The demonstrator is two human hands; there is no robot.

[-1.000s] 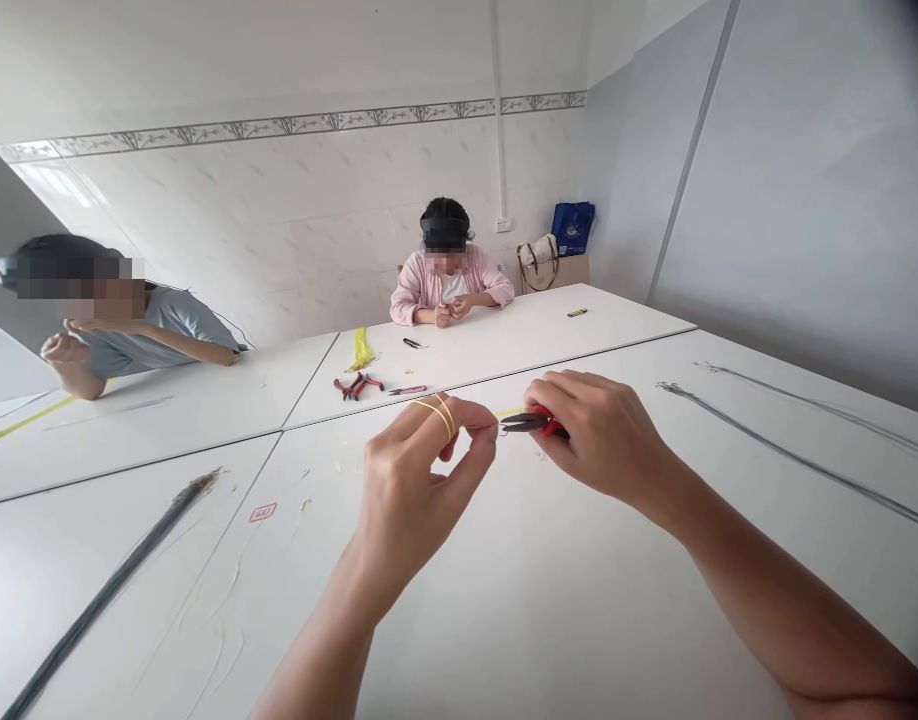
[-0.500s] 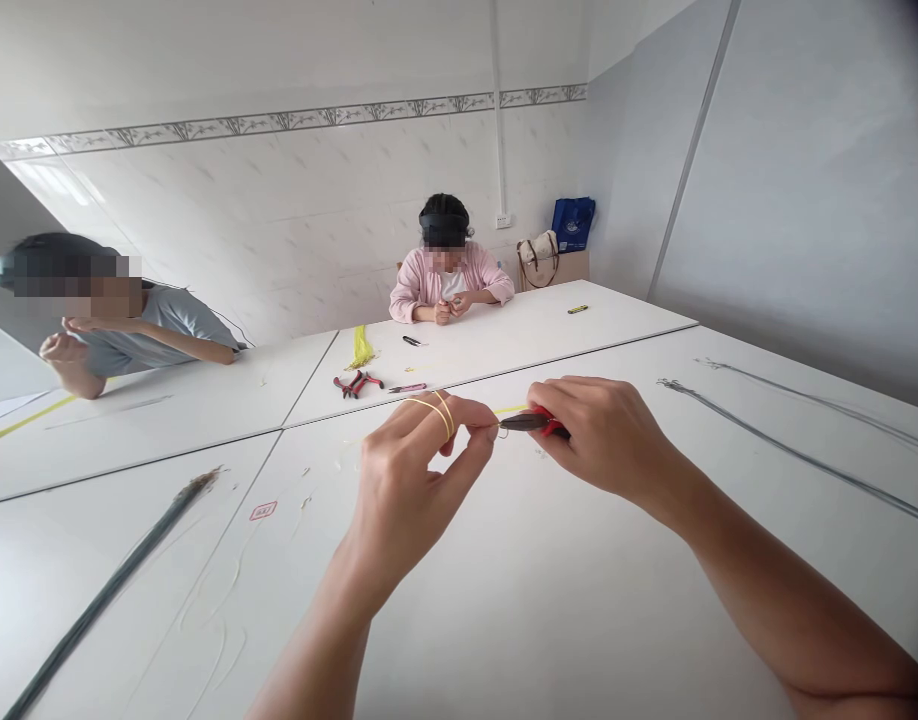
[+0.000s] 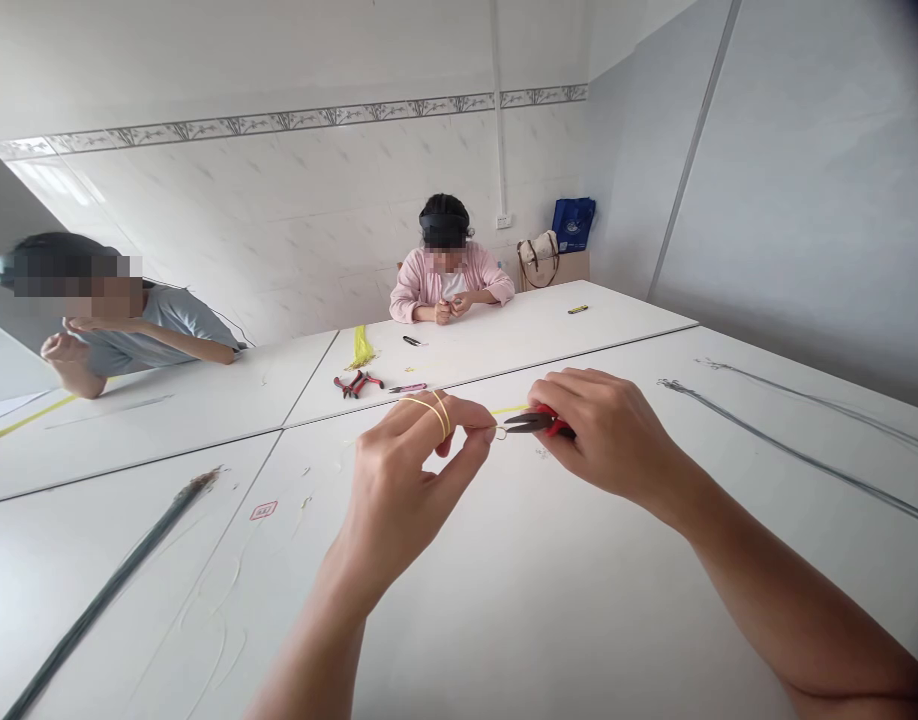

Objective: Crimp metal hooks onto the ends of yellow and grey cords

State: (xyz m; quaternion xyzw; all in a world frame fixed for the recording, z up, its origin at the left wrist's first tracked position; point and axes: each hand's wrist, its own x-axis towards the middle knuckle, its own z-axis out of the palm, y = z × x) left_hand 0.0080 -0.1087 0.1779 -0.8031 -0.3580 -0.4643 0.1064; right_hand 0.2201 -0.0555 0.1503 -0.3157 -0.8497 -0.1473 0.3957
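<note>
My left hand (image 3: 410, 480) is raised over the white table (image 3: 549, 600), thumb and forefinger pinched on a thin wire with a small loop at its end (image 3: 498, 431). A yellow thread (image 3: 433, 410) is wound round the forefinger. My right hand (image 3: 609, 435) is closed round red-handled pliers (image 3: 538, 423), whose dark jaws point left and meet the wire loop.
Long dark wire bundles lie at the left (image 3: 106, 590) and right (image 3: 789, 455). Red pliers (image 3: 356, 384), a yellow thread bundle (image 3: 361, 350) and small tools lie farther back. One person in pink (image 3: 448, 280) sits opposite, another in grey (image 3: 129, 330) at the left.
Both hands stay together at the wire loop; they have shifted only slightly, and the pliers' jaws are still at the loop.
</note>
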